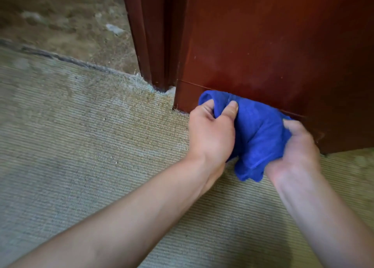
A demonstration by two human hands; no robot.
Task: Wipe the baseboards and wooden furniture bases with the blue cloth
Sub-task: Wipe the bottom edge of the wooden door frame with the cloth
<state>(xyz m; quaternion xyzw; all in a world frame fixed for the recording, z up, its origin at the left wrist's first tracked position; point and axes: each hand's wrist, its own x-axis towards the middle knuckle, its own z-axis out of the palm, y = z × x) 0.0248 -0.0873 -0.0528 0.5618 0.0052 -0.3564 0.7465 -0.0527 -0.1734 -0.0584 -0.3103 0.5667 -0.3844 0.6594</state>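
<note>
A bunched blue cloth (257, 134) is held against the low base strip (188, 97) of a reddish-brown wooden panel (273, 45). My left hand (210, 132) grips the cloth's left end, thumb and fingers pinched into the fabric near the panel's corner. My right hand (297, 148) clutches the cloth's right and lower part, close to the base strip. The cloth's top edge touches the wood; its lower folds hang over the carpet. The right hand looks slightly blurred.
Ribbed beige-green carpet (91, 146) covers the floor in front, with crumbs and dust near the corner. A dark wooden door frame (149, 35) stands left of the panel. Beyond a dark threshold strip (60, 57) lies a rough brownish floor (60, 21) with debris.
</note>
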